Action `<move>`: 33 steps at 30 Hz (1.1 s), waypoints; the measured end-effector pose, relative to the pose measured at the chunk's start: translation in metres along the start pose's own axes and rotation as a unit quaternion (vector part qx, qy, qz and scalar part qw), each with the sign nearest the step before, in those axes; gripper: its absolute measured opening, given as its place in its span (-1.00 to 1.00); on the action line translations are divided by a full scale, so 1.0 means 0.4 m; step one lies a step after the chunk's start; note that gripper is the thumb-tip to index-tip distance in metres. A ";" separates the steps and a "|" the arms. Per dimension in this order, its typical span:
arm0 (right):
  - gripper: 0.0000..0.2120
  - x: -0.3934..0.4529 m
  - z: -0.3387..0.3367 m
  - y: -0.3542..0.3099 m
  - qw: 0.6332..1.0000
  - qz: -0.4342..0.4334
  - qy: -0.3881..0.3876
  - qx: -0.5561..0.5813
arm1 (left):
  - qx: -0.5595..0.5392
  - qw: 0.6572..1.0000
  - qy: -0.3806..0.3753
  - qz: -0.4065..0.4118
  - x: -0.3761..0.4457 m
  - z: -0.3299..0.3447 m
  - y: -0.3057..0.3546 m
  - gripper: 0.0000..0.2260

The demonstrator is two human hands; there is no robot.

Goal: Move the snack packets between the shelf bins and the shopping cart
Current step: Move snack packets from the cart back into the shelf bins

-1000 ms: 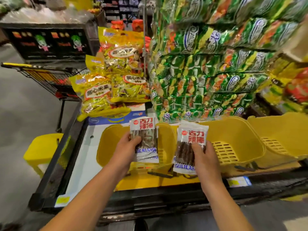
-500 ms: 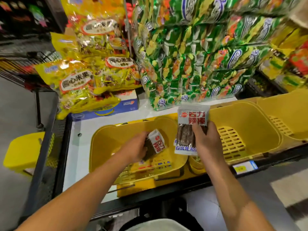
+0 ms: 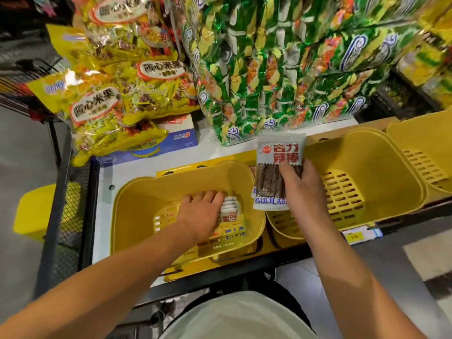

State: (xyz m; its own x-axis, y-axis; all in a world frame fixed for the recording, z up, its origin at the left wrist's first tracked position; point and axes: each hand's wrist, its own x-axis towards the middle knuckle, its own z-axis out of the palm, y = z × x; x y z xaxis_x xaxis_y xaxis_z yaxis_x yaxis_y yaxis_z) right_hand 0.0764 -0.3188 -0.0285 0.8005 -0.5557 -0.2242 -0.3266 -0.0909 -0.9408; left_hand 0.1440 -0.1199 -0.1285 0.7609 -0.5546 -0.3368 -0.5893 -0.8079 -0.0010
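The left hand rests on white snack packets inside the near-left yellow plastic bin; its grip is unclear. The right hand pinches another white snack packet above, probably going in next.

Left hand reaches into the left yellow bin, its fingers on a white snack packet lying inside. Right hand grips 1 upright packet above the rim between 2 bins.
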 end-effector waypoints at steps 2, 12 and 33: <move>-0.88 0.019 -0.001 0.003 1.000 -0.002 -0.017 -0.002 | -0.013 1.000 -0.012 -0.015 0.006 -0.010 0.004 -0.47; -0.96 0.085 0.011 0.006 0.995 0.027 -0.100 -0.001 | -0.669 0.647 -0.144 -0.336 0.019 -0.032 0.049 -0.80; -0.84 0.107 0.047 0.000 0.989 0.038 -0.142 0.015 | -0.506 0.790 -0.097 -0.334 0.018 -0.017 0.069 -0.72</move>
State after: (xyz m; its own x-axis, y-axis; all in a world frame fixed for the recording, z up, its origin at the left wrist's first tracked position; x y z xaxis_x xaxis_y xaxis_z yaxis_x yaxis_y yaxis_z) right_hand 0.1202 -0.3270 -0.0429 0.8850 -0.3044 -0.3523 -0.3790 -0.0317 -0.9249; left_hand 0.1350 -0.1474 -0.1243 0.6969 0.0240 -0.7168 0.5183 -0.7076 0.4802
